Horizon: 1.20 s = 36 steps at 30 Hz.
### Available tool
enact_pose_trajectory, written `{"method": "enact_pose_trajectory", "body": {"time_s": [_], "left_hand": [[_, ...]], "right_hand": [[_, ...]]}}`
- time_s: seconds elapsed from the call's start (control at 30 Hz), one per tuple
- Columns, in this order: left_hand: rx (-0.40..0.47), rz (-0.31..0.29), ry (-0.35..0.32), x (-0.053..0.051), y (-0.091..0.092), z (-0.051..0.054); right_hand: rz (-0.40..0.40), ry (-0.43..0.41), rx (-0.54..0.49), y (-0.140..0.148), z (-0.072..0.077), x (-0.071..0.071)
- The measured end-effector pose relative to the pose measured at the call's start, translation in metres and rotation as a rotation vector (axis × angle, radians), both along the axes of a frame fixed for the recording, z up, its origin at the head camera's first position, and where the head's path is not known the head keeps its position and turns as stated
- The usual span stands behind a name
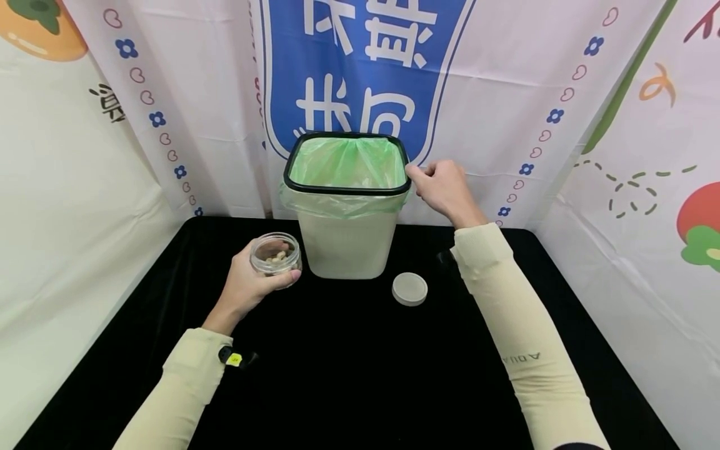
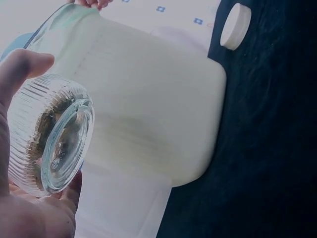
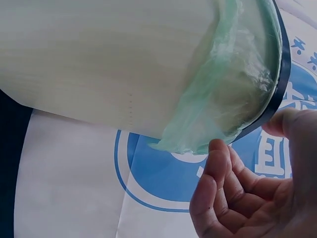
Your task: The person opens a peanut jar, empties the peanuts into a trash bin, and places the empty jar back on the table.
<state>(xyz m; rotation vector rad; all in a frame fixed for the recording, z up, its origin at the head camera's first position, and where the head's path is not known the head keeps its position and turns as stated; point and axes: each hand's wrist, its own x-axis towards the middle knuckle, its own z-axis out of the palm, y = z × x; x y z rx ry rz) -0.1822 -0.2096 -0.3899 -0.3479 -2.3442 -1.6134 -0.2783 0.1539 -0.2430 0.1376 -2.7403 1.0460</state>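
Note:
My left hand (image 1: 247, 275) holds a clear glass jar (image 1: 285, 279) left of the trash can. The jar has no lid on, and small pale pieces lie inside; its ribbed side and round base show in the left wrist view. At the trash can (image 1: 350, 240), my right hand (image 1: 447, 187) grips the right side of the black rim (image 1: 349, 189), thumb at the top edge and curled fingers on the outside. A thin green bag (image 1: 349, 161) lines the can and folds over the rim. In the right wrist view, those fingertips (image 3: 218, 145) meet the bag's loose edge.
A round white lid (image 1: 410, 289) lies on the black-covered table (image 1: 360, 369), right of the can. Behind the can hangs a white cloth with a blue printed panel (image 1: 360, 69). Printed white cloths (image 1: 67, 206) flank the table.

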Motion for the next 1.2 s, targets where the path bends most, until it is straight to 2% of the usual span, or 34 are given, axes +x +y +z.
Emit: {"method": "enact_pose_trajectory", "body": {"time_s": [0.27,0.43,0.63,0.87,1.03,1.2], "left_hand": [[-0.029,0.048,0.026,-0.007,-0.014,0.011],[-0.032,0.068,0.015,-0.01,-0.022,0.019],[-0.04,0.076,0.001,-0.016,-0.025,0.028],[-0.055,0.123,0.002,-0.023,-0.029,0.037],[-0.063,0.134,-0.01,-0.028,-0.034,0.044],[-0.076,0.139,-0.023,-0.029,-0.041,0.05]], "right_hand": [[0.005,-0.021,0.032,-0.007,0.008,-0.005],[0.007,-0.013,0.052,-0.014,0.013,-0.01],[-0.059,-0.062,0.099,-0.02,0.02,-0.014],[-0.105,-0.124,0.187,-0.027,0.029,-0.014],[-0.13,-0.167,0.225,-0.032,0.028,-0.015],[-0.133,-0.176,0.244,-0.034,0.026,-0.017]]}}
